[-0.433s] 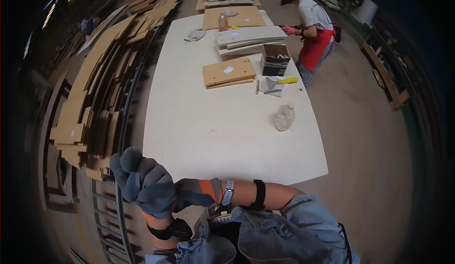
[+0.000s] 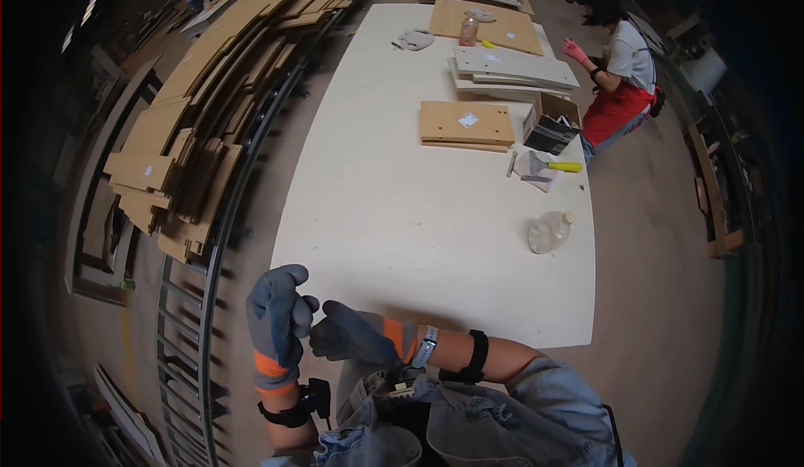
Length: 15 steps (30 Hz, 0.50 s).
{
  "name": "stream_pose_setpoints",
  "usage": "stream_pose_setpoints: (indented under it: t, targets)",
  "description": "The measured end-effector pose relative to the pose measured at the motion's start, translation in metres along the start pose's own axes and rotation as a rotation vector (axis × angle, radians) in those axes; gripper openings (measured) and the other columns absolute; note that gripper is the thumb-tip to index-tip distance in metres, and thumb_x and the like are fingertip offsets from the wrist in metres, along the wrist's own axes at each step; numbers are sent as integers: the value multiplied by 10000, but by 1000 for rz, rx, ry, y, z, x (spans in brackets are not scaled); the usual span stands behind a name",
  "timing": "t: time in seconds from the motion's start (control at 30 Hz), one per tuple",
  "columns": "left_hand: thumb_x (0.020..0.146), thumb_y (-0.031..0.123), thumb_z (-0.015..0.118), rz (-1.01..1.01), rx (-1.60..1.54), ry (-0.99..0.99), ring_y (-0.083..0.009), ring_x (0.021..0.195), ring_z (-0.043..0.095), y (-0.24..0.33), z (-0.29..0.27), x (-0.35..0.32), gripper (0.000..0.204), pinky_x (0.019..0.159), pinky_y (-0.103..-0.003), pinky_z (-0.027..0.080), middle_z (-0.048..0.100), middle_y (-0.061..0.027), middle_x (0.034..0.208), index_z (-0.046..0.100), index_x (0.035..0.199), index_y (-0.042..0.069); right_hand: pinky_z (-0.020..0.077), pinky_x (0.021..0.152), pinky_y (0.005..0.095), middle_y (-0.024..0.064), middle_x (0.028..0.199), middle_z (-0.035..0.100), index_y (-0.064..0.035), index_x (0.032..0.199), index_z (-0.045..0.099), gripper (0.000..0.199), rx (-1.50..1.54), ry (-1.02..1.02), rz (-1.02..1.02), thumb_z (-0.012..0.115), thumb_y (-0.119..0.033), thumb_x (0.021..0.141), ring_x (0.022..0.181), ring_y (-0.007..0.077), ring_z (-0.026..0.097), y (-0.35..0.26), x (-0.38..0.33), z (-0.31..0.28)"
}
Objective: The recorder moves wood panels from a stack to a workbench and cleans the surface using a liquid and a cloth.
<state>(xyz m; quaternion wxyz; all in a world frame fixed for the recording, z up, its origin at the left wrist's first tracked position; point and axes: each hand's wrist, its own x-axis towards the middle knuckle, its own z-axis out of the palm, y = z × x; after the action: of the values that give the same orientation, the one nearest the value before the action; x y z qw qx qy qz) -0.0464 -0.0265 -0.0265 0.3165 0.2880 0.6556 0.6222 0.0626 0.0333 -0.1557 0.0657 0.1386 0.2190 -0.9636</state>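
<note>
My left hand, in a grey-blue work glove with an orange-banded cuff, is raised just off the near left corner of the white table. Its fingers are curled, and nothing shows in them. Close beside it, my right hand wears a matching glove and is bent into a loose fist, also with nothing visible in it. A small gap separates the two gloves. On my right wrist is a pale watch; a black strap circles my left forearm.
A clear plastic bottle, a yellow-handled scraper, brown panels, white boards and an open box stand on the table. Stacked boards lie on a roller rack at left. A person in a red apron is at right.
My right hand has come away from my left glove's cuff, and my left hand has turned more upright. The view has swung left; the other person's pink-gloved hand has risen.
</note>
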Motion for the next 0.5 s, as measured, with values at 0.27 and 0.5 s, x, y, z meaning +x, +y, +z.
stream_pose_setpoints:
  t: [0.27, 0.5]
  targets:
    - [978, 369, 450, -48, -33, 403, -9, 555, 312, -94, -221, -24, 390, 625, -191, 420, 350, 66, 636, 575, 1152, 43, 433, 985, 390, 154, 1129, 628, 21, 1212, 543, 535, 49, 272, 20, 463, -443, 958, 1134, 270, 563, 6, 94, -32]
    - [939, 340, 501, -159, -176, 389, -39, 529, 293, -141, -421, -48, 424, 730, -254, 461, 327, 55, 608, 509, 1256, 60, 465, 918, 392, 137, 1102, 641, -18, 1119, 599, 472, 95, 828, -13, 484, -440, 941, 996, 262, 604, 92, 156, -125]
